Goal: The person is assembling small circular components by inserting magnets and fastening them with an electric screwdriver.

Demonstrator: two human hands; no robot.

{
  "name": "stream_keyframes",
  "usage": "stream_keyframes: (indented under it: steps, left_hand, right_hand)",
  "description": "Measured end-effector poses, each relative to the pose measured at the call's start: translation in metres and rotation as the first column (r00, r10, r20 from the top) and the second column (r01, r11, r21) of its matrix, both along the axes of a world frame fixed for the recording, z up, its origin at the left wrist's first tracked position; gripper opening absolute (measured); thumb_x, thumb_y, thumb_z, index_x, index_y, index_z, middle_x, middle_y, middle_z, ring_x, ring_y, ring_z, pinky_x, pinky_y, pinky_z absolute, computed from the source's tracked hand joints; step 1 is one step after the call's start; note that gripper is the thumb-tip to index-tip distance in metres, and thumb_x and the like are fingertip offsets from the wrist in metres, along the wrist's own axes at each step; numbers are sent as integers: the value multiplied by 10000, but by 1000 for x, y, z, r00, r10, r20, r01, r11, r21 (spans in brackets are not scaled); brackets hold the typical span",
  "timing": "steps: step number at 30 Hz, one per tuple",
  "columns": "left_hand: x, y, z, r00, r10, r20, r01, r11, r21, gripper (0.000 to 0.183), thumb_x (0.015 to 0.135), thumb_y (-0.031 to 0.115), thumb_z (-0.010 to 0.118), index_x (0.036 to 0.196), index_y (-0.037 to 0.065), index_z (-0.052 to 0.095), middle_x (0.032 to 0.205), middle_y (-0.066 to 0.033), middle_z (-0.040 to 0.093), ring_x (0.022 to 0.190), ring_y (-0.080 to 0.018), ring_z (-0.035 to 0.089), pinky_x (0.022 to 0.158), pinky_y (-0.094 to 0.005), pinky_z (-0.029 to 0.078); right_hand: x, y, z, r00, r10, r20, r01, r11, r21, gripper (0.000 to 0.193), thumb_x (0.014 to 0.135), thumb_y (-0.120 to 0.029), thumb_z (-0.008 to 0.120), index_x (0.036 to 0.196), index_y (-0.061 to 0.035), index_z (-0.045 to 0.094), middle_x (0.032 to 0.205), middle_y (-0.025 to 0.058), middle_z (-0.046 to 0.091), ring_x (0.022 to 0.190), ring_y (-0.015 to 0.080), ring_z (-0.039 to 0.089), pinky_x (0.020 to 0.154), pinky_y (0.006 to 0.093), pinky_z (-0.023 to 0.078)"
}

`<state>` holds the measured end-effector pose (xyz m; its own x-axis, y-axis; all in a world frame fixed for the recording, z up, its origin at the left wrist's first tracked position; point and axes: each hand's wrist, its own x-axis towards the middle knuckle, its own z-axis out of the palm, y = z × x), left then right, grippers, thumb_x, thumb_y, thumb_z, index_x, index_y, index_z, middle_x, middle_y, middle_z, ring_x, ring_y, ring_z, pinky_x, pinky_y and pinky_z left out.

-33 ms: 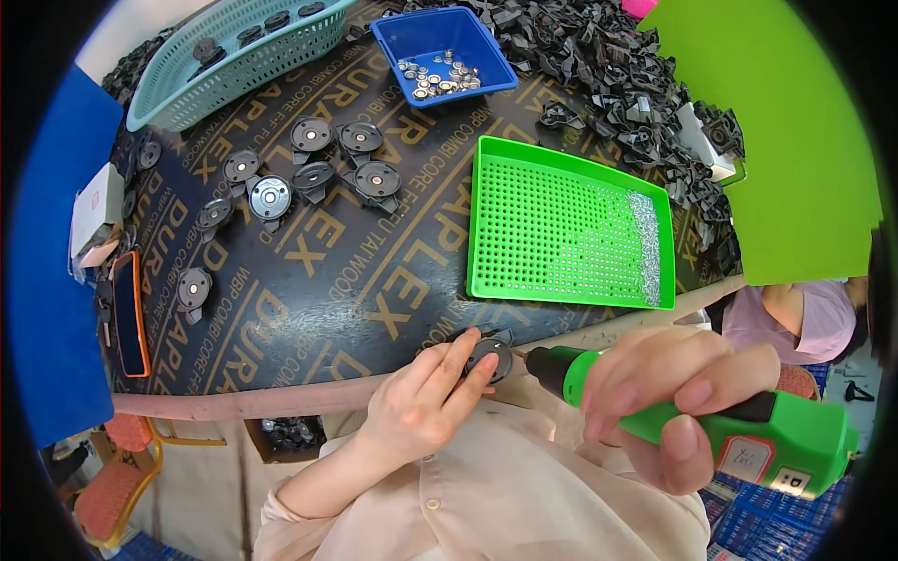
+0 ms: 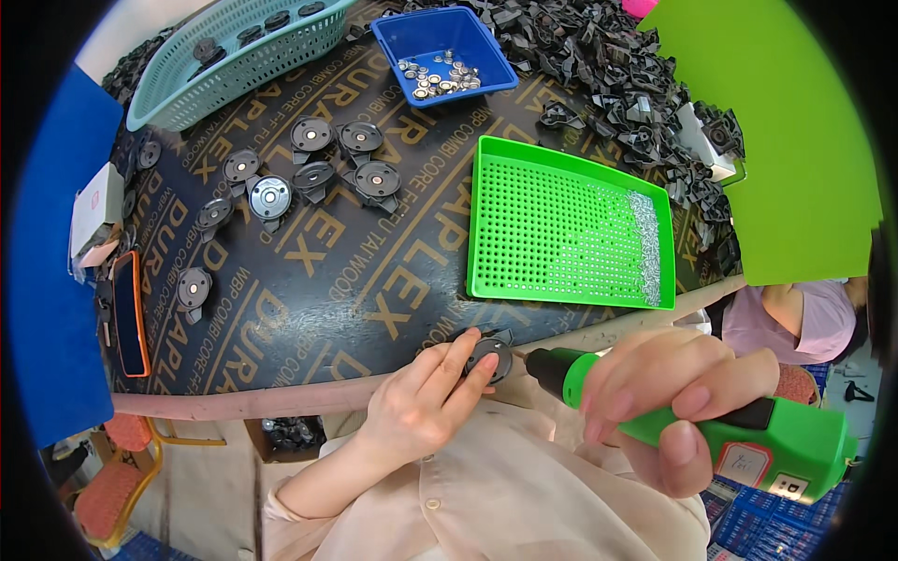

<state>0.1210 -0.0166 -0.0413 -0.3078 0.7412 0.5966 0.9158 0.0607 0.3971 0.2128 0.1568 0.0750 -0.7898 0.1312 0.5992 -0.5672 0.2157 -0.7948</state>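
At the table's near edge my left hand [image 2: 426, 397] holds a round black plastic part [image 2: 489, 361], fingers pressed on its face and rim. Wrapped in my right hand [image 2: 669, 402] is a green and black electric screwdriver [image 2: 739, 439]. Its thin bit points left at the part's right side; whether the tip touches a screw is too small to tell. Just beyond sits a green perforated tray [image 2: 477, 224], with small silvery screws [image 2: 644, 248] heaped along its right end. Similar round parts with tabs [image 2: 377, 179] lie left of centre, one with a shiny metal disc [image 2: 269, 197].
Far left stands a pale teal basket [image 2: 234, 79] holding round parts. Behind the tray, a blue bin [image 2: 398, 37] contains small metal pieces. A big pile of black parts [image 2: 608, 75] fills the far right. An orange-edged phone [image 2: 132, 313] lies left. Another person's sleeve [image 2: 814, 323] shows at right.
The screwdriver's rear end has shifted slightly down in my right hand's grip. My left hand and the black part look unmoved.
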Motion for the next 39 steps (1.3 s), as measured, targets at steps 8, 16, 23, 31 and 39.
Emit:
stream_keyframes:
  steps: [8, 16, 23, 31, 39]
  left_hand:
    - [0, -1, -1, 1000, 2, -15, -2, 1000, -3, 328, 681, 97, 782, 977, -5, 686, 1061, -199, 652, 747, -235, 627, 594, -285, 549]
    - [2, 3, -4, 999, 19, -43, -18, 1000, 20, 325, 682, 86, 776, 979, -7, 686, 1043, -201, 659, 735, -236, 628, 586, -286, 548]
    - [1, 1, -6, 997, -28, -75, 30, 999, 16, 304, 771, 124, 730, 1029, -21, 660, 1081, -211, 641, 769, -229, 626, 609, -276, 542]
    - [2, -1, -12, 998, 16, -62, -13, 999, 37, 350, 751, 153, 765, 1056, 16, 664, 1080, -187, 652, 751, -211, 623, 569, -252, 522]
    - [5, 0, -4, 999, 31, 35, -32, 999, 24, 408, 600, 77, 824, 978, 4, 688, 1048, -207, 663, 749, -248, 632, 605, -284, 545]
  right_hand:
    - [-5, -4, -1, 1000, -2, 7, 2, 1000, -12, 206, 904, -52, 535, 1023, -25, 369, 887, 219, 600, 489, 238, 583, 464, 359, 535]
    - [-16, 4, -5, 994, 107, 32, -107, 994, -11, 266, 859, -3, 583, 1046, -8, 394, 906, 227, 608, 521, 230, 595, 478, 363, 528]
    - [-4, 28, 5, 926, -292, -239, 236, 942, -238, 204, 889, -52, 451, 1072, 38, 451, 912, 283, 617, 488, 241, 575, 485, 353, 510]
    - [-35, 51, -18, 833, -531, -154, 504, 844, -183, 160, 842, -9, 549, 972, 63, 489, 761, 264, 631, 436, 207, 559, 566, 326, 488]
    - [-37, 50, -17, 852, -507, -130, 477, 855, -204, 156, 842, 7, 544, 977, 60, 486, 772, 255, 631, 438, 199, 552, 540, 317, 477]
